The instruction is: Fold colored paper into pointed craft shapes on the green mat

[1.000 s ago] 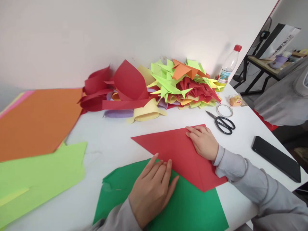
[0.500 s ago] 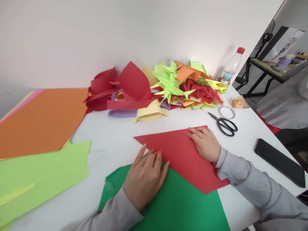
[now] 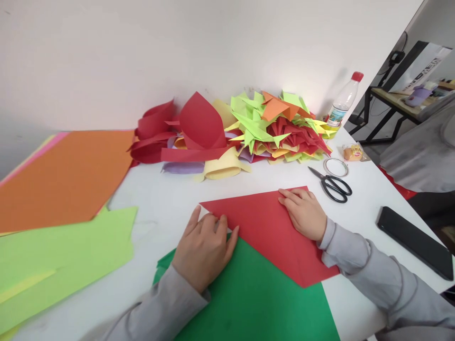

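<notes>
A folded sheet of red paper (image 3: 263, 222) lies on the white table, partly over a green sheet (image 3: 263, 293). My right hand (image 3: 304, 213) rests flat on the red paper near its upper right corner, fingers stretched out to its top edge. By the red paper's pointed left end is my left hand (image 3: 204, 248), its fingers spread at the lower left edge and its palm over the green sheet. Black-handled scissors (image 3: 332, 184) lie beyond my right hand, beside a roll of tape (image 3: 336, 167).
At the back stands a heap of folded paper shapes (image 3: 277, 128) and red paper rings (image 3: 201, 123). Orange sheets (image 3: 71, 180) and light green sheets (image 3: 71, 255) lie left. On the right are a bottle (image 3: 343, 104), a wrapped snack (image 3: 353, 152) and a black phone (image 3: 414, 241).
My left hand has slid a little left and down along the red paper's lower edge, toward its pointed end. My right hand stays on the paper; the view has shifted slightly.
</notes>
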Available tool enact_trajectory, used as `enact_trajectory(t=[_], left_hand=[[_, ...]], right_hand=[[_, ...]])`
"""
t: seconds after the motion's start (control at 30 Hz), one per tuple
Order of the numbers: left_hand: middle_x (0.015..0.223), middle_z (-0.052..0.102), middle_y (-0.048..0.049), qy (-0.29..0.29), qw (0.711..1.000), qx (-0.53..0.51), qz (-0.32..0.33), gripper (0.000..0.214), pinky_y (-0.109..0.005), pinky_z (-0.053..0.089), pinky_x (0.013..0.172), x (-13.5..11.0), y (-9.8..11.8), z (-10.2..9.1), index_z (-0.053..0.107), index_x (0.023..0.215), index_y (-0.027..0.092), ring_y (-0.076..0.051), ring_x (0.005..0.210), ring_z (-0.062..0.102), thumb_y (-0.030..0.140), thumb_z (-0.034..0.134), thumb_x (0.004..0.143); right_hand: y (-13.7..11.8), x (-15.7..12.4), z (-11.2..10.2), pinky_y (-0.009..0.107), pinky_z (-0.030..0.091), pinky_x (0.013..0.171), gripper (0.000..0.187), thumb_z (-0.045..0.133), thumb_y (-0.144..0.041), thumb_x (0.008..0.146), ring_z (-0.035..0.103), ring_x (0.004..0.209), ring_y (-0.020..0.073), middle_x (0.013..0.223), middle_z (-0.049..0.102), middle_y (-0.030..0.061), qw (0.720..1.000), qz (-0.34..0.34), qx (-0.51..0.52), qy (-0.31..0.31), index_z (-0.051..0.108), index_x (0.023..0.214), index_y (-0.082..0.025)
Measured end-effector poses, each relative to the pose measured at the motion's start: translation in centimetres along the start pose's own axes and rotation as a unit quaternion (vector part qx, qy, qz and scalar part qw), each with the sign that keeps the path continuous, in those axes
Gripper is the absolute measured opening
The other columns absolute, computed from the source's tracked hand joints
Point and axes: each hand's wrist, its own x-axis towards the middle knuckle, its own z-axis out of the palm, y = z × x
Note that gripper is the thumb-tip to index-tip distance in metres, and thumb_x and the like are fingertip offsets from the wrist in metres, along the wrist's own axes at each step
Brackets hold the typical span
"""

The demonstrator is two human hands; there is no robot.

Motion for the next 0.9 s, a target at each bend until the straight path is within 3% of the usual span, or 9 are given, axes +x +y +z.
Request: enact_trajectory(t=[0.2, 0.4, 0.57, 0.9], left_hand=[[0.075, 0.063, -0.0164, 0.015, 1.000, 0.015, 0.010, 0.035, -0.049, 0.045, 0.097, 0.0, -0.6, 0.2, 0.068, 0.090, 0.002, -0.028, 0.076, 0.062, 0.031, 0.050, 0.086], [0.072, 0.062, -0.0134, -0.001, 1.000, 0.014, 0.016, 0.036, -0.048, 0.046, 0.094, 0.1, -1.1, 0.6, 0.068, 0.090, 0.003, -0.025, 0.067, 0.061, 0.032, 0.047, 0.088], [0.072, 0.064, -0.0155, 0.003, 1.000, 0.020, 0.009, 0.033, -0.048, 0.049, 0.090, 0.0, -1.3, 0.7, 0.068, 0.079, 0.005, -0.026, 0.065, 0.062, 0.029, 0.048, 0.088], [0.089, 0.069, -0.0268, -0.014, 0.999, 0.026, -0.013, 0.038, -0.053, 0.049, 0.091, -0.8, -0.9, 0.9, 0.069, 0.091, -0.002, -0.035, 0.086, 0.065, 0.030, 0.047, 0.088]], right_hand=[[0.0, 0.0, 0.0, 0.040, 0.037, 0.084, 0.033, 0.043, -0.016, 0.091, 0.046, 0.111, 0.0250, 0.139, 0.051, 0.0038, 1.000, 0.001, 0.004, 0.001, 0.058, 0.120, -0.019], [-0.1, 0.0, -0.2, 0.040, 0.037, 0.085, 0.033, 0.043, -0.015, 0.091, 0.046, 0.112, 0.0249, 0.139, 0.052, 0.0054, 1.000, 0.005, 0.005, -0.004, 0.059, 0.119, -0.020], [-0.2, 0.1, -0.2, 0.040, 0.037, 0.085, 0.033, 0.043, -0.016, 0.091, 0.047, 0.112, 0.0253, 0.139, 0.051, 0.0056, 1.000, 0.007, 0.003, -0.008, 0.059, 0.120, -0.020], [-0.1, 0.1, -0.1, 0.040, 0.037, 0.085, 0.034, 0.041, -0.017, 0.092, 0.046, 0.112, 0.0253, 0.140, 0.050, 0.0035, 1.000, 0.003, 0.001, -0.005, 0.059, 0.120, -0.019]])
